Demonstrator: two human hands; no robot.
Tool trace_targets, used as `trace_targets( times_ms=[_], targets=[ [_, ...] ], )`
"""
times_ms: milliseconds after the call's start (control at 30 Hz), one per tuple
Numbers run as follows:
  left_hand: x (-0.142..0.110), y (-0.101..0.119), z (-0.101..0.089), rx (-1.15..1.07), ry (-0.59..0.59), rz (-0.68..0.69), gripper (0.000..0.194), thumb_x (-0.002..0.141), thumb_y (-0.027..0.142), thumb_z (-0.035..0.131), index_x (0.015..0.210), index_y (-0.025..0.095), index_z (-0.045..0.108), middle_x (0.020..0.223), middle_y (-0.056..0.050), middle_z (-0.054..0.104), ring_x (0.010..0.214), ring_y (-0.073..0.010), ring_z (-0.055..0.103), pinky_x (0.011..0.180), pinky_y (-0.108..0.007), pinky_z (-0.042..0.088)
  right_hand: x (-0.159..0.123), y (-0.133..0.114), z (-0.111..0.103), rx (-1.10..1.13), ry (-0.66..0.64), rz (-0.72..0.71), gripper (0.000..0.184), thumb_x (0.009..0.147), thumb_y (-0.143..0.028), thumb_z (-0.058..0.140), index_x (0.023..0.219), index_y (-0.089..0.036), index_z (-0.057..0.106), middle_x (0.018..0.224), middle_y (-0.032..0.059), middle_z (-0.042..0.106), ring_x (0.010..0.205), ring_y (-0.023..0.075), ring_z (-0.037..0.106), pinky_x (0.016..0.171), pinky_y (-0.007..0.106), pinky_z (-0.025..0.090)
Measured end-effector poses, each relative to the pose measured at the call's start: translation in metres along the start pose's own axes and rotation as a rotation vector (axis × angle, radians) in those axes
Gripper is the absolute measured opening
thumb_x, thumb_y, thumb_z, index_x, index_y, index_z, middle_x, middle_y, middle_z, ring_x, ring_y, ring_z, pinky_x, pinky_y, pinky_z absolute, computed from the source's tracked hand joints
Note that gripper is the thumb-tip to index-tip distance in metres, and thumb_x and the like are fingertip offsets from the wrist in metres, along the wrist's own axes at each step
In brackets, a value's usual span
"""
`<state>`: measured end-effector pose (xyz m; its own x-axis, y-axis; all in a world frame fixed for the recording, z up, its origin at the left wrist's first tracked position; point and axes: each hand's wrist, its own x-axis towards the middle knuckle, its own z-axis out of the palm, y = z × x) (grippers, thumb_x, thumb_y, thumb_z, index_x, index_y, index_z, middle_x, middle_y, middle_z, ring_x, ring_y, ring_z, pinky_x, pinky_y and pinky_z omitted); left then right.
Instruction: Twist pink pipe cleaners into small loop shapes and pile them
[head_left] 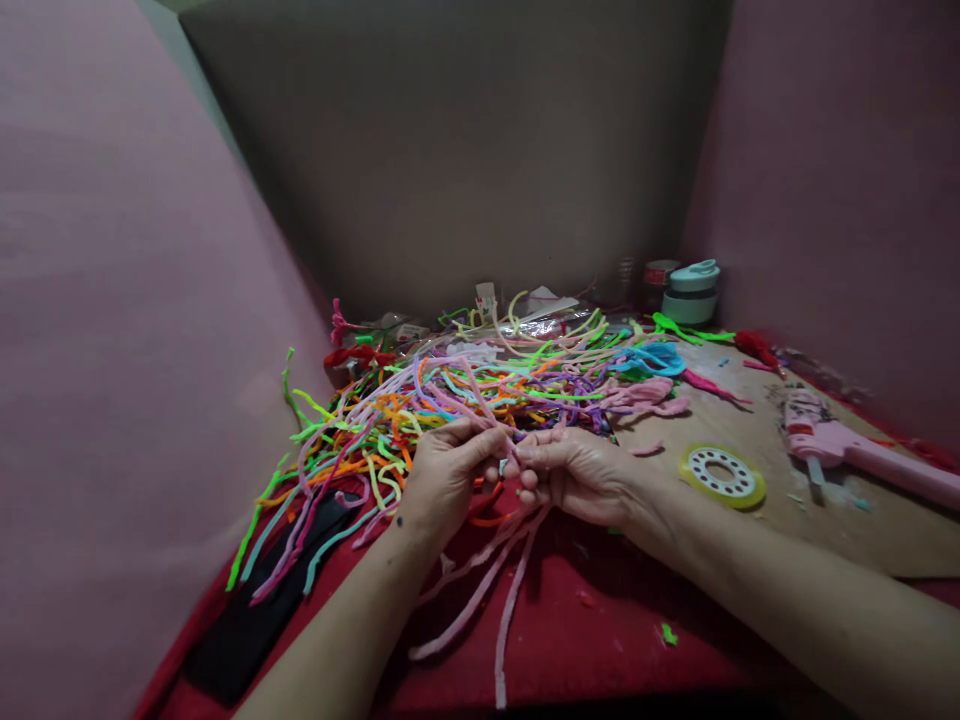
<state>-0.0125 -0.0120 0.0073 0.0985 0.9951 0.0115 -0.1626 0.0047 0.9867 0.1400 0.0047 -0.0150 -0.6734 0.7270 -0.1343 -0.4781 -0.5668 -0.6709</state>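
Pink pipe cleaners [504,640] are pinched between my two hands, their long ends hanging toward me over the red cloth. My left hand [457,465] grips them with thumb and fingertips. Close beside it, my right hand [574,470] holds the same strands, its thumb and fingers closed. Where the strands cross between the fingertips is partly hidden. Just behind both hands spreads a tangled heap of multicoloured pipe cleaners [405,400] in green, orange, purple, yellow and pink.
On the brown board [750,400] at right lie a roll of clear tape [721,476] and a pink glue gun [862,450]. A teal container [690,292] stands at the back. A black item [240,640] lies front left. Walls rise on both sides.
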Motion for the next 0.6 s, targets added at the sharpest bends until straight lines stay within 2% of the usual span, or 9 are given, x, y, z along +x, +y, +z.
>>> trace_targets(
  times_ms=[67,200,433,500,600],
  targets=[
    [-0.001,0.0019,0.0025,0.003,0.051,0.017,0.019,0.069,0.027,0.068,0.062,0.011,0.06,0.046,0.002,0.052,0.04,-0.005,0.045,0.039,-0.016,0.034,-0.0004,0.0001,0.0017,-0.027,0.038,-0.021,0.006,0.066,-0.004,0.064,0.062,-0.007,0.06,0.061,0.0033,0.061,0.048,0.0075,0.056,0.052,0.021,0.049],
    [-0.0023,0.005,0.0072,0.029,0.13,0.046,0.02,0.069,0.027,0.068,0.06,0.011,0.058,0.043,0.004,0.05,0.037,-0.0052,0.043,0.037,-0.016,0.034,0.0003,0.0006,0.0034,-0.067,0.036,-0.049,0.011,0.066,-0.01,0.068,0.059,-0.009,0.059,0.055,0.002,0.06,0.044,0.0079,0.054,0.048,0.022,0.047],
    [-0.0028,0.0032,0.0053,0.101,-0.01,0.012,0.018,0.069,0.028,0.067,0.074,0.011,0.062,0.053,0.001,0.057,0.038,-0.0044,0.043,0.036,-0.016,0.032,0.0019,0.0021,0.0051,-0.062,0.076,-0.127,0.017,0.059,-0.015,0.074,0.06,-0.011,0.057,0.052,0.0002,0.059,0.042,0.0072,0.051,0.044,0.02,0.045],
    [-0.0026,0.0024,0.0041,0.135,0.017,0.012,0.017,0.069,0.027,0.068,0.071,0.011,0.062,0.051,0.001,0.057,0.039,-0.0049,0.045,0.038,-0.016,0.033,0.0013,0.0022,0.0058,-0.064,0.077,-0.117,0.017,0.058,-0.013,0.074,0.062,-0.011,0.058,0.055,0.0008,0.06,0.043,0.0068,0.051,0.045,0.021,0.046],
    [-0.0019,0.0021,0.0017,0.149,0.062,0.023,0.016,0.067,0.026,0.069,0.067,0.011,0.062,0.047,0.003,0.052,0.041,-0.0049,0.044,0.04,-0.017,0.032,-0.0002,0.0015,0.0065,-0.071,0.058,-0.034,0.012,0.065,-0.015,0.07,0.068,-0.009,0.06,0.057,0.0014,0.06,0.043,0.0057,0.049,0.046,0.021,0.047]
  ],
)
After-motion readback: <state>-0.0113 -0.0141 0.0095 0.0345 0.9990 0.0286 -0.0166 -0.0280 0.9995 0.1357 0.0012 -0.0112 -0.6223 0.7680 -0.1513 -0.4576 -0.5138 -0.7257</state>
